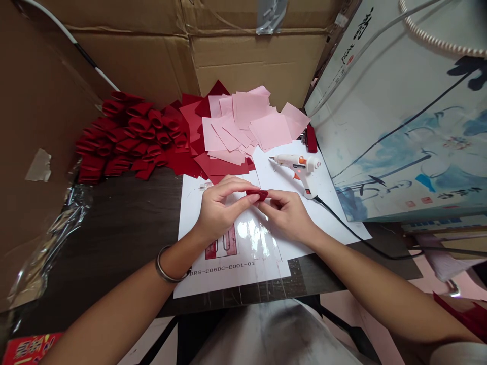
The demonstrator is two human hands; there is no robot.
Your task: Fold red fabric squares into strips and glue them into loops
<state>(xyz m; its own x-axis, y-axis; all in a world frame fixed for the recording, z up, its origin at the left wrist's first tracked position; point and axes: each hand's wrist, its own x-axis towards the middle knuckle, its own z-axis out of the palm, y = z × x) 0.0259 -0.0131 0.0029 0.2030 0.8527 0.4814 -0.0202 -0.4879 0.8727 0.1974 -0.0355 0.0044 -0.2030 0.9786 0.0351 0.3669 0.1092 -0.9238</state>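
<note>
Red piece [257, 193]: small, folded over on itself, held just above the white sheet [228, 276] at mid-surface. Left hand [222, 205] pinches its left end between thumb and forefinger. Right hand [287, 213] pinches the right end, other fingers curled under. The hands meet at the piece.

Handling, as a judgement: very light, thin and soft. It bends with no effort and will likely spring open if let go. Material may be felt or stiff paper; too small to tell. Best hold looks to be on the overlapped edge, fingertips only, since a hard squeeze would crease it.

Room: glue gun [300, 165] lies just beyond the right hand, nozzle pointing left (tip best treated as hot). Its cord [361, 241] trails off toward the right edge. Pink squares [247, 121] and red rolls [129, 134] are piled at the back. Box [411, 126] walls the right side, cartons [247, 56] the rear. Bare dark surface [122, 223] to the left is the open room. The near edge runs close below the wrists.
</note>
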